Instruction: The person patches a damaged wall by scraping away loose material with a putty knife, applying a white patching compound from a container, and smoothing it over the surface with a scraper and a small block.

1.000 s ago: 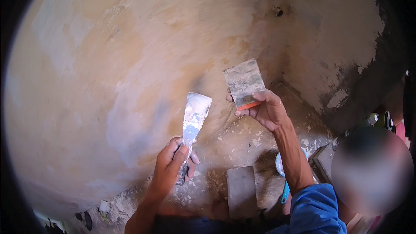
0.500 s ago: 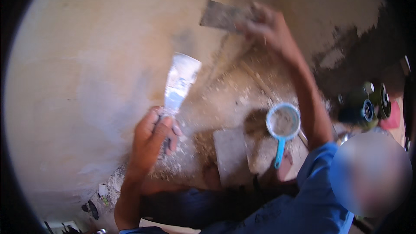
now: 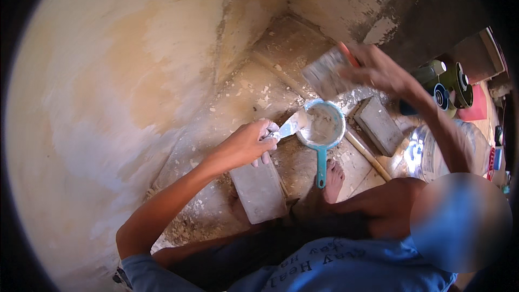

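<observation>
My left hand [image 3: 251,143] is closed around the handle of a putty knife [image 3: 290,125]. Its whitish blade reaches over the left rim of a light-blue dipper [image 3: 321,165], which holds pale grey-white putty [image 3: 323,124]. Whether the blade tip touches the putty, I cannot tell. Above and right of the dipper, my right hand [image 3: 373,67] grips a broad flat scraper [image 3: 326,73] with an orange edge near the fingers. The scraper's face looks grey and smeared, and motion blurs it and the hand.
A patchy plastered wall [image 3: 119,92] rises on the left. Grey blocks [image 3: 378,124] and a wooden stick [image 3: 370,156] lie on the flake-strewn floor. At right are a large clear water jug [image 3: 427,154] and green containers [image 3: 463,89]. My bare foot [image 3: 334,178] is beside the dipper handle.
My left hand has swung the putty knife from upright near the wall down and right to the dipper. My right hand has brought the scraper down and right, away from the wall. The view has shifted.
</observation>
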Available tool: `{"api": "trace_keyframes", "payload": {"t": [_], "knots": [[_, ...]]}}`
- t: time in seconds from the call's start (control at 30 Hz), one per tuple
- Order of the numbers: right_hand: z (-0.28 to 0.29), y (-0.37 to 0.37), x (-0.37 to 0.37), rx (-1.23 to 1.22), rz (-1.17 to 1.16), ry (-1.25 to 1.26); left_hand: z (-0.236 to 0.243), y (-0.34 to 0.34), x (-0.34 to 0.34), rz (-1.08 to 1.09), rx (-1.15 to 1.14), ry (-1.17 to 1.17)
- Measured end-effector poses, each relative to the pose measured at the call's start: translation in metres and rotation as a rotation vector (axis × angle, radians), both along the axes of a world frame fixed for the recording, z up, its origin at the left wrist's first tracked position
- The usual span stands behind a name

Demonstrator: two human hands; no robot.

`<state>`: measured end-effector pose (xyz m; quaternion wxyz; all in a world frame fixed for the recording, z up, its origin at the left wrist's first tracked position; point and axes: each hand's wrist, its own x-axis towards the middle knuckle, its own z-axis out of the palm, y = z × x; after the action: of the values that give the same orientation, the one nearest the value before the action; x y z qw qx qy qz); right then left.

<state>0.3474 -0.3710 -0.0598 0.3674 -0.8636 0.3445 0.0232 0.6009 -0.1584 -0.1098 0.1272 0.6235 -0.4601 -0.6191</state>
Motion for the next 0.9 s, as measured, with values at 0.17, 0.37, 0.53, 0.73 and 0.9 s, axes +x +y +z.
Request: {"api": "trace_keyframes", "payload": {"t": [0.17,0.37,0.53,0.73,0.9], "knots": [[-0.047,0.074,-0.105,0.349,-0.598,-0.445,-0.010,-0.032,-0.025,-0.173,-0.085,-0.125],[-0.145,0.159,-0.143,0.613,-1.051,-0.970,-0.031,-0.036,-0.042,-0.222,-0.324,-0.216],[-0.182,0.205,-0.121,0.769,-1.224,-1.006,-0.027,-0.062,-0.063,-0.320,-0.274,-0.347],[-0.191,0.221,-0.112,1.029,-1.147,-1.062,-0.083,-0.074,-0.074,-0.380,-0.603,-0.461],[-0.190,0.223,-0.106,1.161,-0.959,-0.957,-0.092,-0.093,-0.082,-0.340,-0.411,-0.427]]}}
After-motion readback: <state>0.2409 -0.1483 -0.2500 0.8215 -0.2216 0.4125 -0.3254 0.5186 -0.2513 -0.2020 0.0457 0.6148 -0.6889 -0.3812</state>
